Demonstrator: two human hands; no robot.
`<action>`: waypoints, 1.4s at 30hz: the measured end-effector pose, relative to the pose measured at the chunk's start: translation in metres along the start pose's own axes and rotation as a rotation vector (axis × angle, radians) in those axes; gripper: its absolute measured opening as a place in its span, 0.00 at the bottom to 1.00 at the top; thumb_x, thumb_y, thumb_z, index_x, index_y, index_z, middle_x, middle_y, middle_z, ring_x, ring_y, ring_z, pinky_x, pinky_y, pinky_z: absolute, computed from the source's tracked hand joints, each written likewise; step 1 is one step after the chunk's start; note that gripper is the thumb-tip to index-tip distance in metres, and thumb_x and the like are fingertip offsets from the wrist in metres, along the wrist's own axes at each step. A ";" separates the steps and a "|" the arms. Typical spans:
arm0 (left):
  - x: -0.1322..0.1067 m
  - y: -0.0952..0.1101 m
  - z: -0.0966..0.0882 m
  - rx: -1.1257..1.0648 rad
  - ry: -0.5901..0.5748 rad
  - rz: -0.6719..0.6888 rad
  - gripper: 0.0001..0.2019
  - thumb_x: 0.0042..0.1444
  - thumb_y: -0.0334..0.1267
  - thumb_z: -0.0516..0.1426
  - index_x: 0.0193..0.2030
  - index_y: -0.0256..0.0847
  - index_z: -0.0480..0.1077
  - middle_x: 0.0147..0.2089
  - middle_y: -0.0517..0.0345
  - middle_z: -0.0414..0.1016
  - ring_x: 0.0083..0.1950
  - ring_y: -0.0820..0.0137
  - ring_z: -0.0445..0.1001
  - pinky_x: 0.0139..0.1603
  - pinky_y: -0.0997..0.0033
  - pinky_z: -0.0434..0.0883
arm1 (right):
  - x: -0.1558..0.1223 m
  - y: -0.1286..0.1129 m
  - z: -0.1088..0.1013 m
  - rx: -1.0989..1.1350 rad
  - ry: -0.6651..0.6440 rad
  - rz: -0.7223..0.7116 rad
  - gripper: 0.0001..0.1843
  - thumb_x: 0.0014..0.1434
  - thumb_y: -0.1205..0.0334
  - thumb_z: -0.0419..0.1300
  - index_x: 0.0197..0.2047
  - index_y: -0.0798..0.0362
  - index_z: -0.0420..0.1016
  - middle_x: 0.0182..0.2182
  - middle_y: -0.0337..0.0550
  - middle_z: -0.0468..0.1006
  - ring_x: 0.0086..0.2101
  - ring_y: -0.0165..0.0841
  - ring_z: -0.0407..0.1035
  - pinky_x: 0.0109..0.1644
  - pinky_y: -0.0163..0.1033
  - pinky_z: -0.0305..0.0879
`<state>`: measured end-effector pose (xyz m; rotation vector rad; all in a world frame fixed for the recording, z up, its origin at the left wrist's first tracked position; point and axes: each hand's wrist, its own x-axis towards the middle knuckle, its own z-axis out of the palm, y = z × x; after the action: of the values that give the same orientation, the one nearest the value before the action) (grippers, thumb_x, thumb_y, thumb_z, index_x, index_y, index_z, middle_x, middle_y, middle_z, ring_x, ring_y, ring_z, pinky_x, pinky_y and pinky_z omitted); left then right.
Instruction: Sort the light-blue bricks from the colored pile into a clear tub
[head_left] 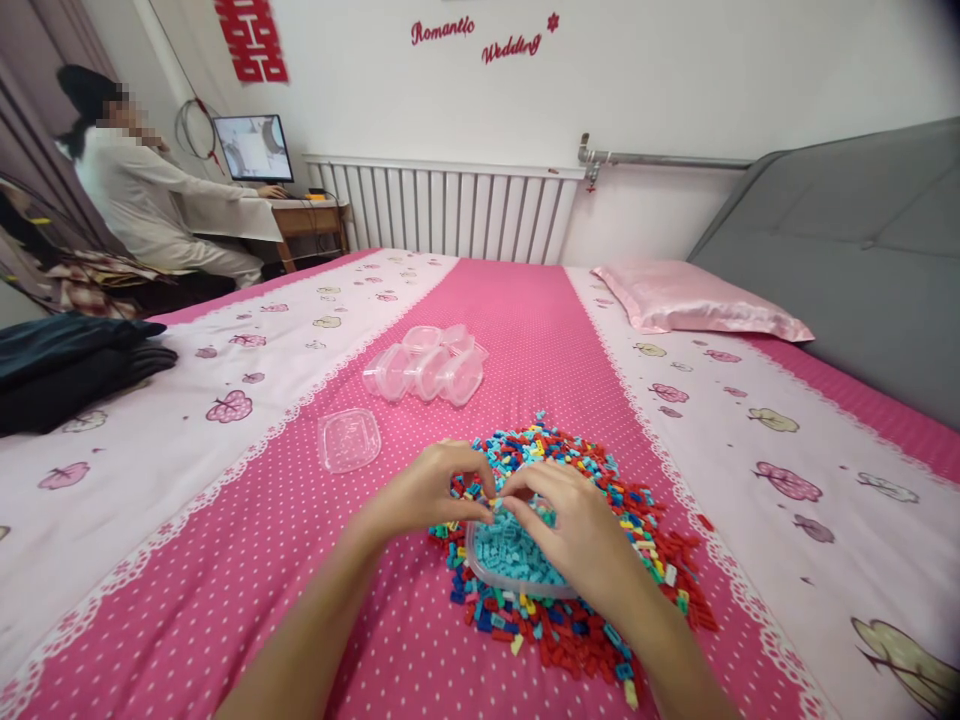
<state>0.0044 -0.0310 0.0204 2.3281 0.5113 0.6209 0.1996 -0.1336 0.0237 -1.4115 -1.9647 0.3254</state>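
Observation:
Above a clear plastic box (517,585) filled with light blue toy bricks (514,550), my two hands come together. The thumb and fingers of my left hand (450,485) are closed in a pinch at the box's far left edge. My right hand (574,515) pinches too, its fingertips almost meeting the left ones, and it covers the right part of the box. Whatever tiny piece sits between the fingertips is too small to make out. Around the box spreads a pile of loose toy bricks (555,655) in red, blue, yellow, green and light blue.
A clear lid (349,440) lies left of the pile on the pink bedspread (517,300). Several clear boxes (431,370) are stacked farther back. A pink pillow (697,300) lies back right, dark clothing (75,365) at left. A person (139,190) sits at a desk with a monitor.

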 end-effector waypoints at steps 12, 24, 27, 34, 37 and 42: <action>-0.003 -0.006 -0.005 0.043 -0.157 -0.211 0.09 0.62 0.39 0.57 0.39 0.37 0.76 0.34 0.58 0.79 0.34 0.72 0.74 0.35 0.76 0.66 | -0.001 -0.019 0.022 -0.279 -0.208 0.101 0.07 0.60 0.72 0.64 0.37 0.50 0.77 0.35 0.40 0.81 0.39 0.38 0.73 0.45 0.41 0.59; -0.001 -0.006 -0.001 0.061 -0.247 -0.157 0.12 0.64 0.36 0.53 0.37 0.35 0.77 0.34 0.56 0.80 0.32 0.73 0.73 0.34 0.77 0.65 | -0.001 -0.016 0.031 -0.267 -0.218 0.096 0.07 0.61 0.70 0.63 0.36 0.48 0.78 0.34 0.39 0.81 0.38 0.36 0.73 0.46 0.39 0.61; -0.001 -0.006 -0.001 0.064 -0.248 -0.160 0.12 0.63 0.36 0.53 0.37 0.35 0.77 0.34 0.56 0.80 0.32 0.72 0.73 0.34 0.77 0.65 | -0.001 -0.018 0.032 -0.314 -0.214 0.111 0.06 0.61 0.70 0.64 0.36 0.49 0.77 0.34 0.40 0.80 0.38 0.38 0.73 0.45 0.40 0.60; -0.002 -0.005 -0.002 0.055 -0.260 -0.156 0.12 0.64 0.36 0.53 0.37 0.34 0.77 0.33 0.56 0.79 0.32 0.72 0.73 0.35 0.77 0.65 | 0.000 -0.010 0.037 -0.366 -0.220 0.042 0.05 0.63 0.65 0.63 0.38 0.46 0.80 0.36 0.39 0.78 0.40 0.37 0.71 0.43 0.40 0.59; -0.002 -0.006 -0.002 0.054 -0.265 -0.154 0.12 0.64 0.36 0.53 0.37 0.34 0.77 0.33 0.57 0.79 0.32 0.73 0.72 0.34 0.77 0.65 | -0.001 -0.006 0.038 -0.427 -0.235 0.027 0.06 0.64 0.64 0.62 0.39 0.44 0.81 0.34 0.39 0.76 0.39 0.37 0.70 0.41 0.40 0.58; -0.002 -0.005 -0.002 0.054 -0.270 -0.149 0.12 0.64 0.36 0.53 0.37 0.34 0.77 0.31 0.58 0.78 0.30 0.74 0.71 0.32 0.78 0.64 | -0.004 -0.001 0.037 -0.406 -0.214 -0.011 0.08 0.65 0.66 0.61 0.39 0.45 0.81 0.35 0.40 0.75 0.39 0.35 0.69 0.40 0.39 0.58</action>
<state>0.0009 -0.0272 0.0183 2.3501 0.5727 0.2208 0.1755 -0.1304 -0.0049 -1.6718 -2.3061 0.0735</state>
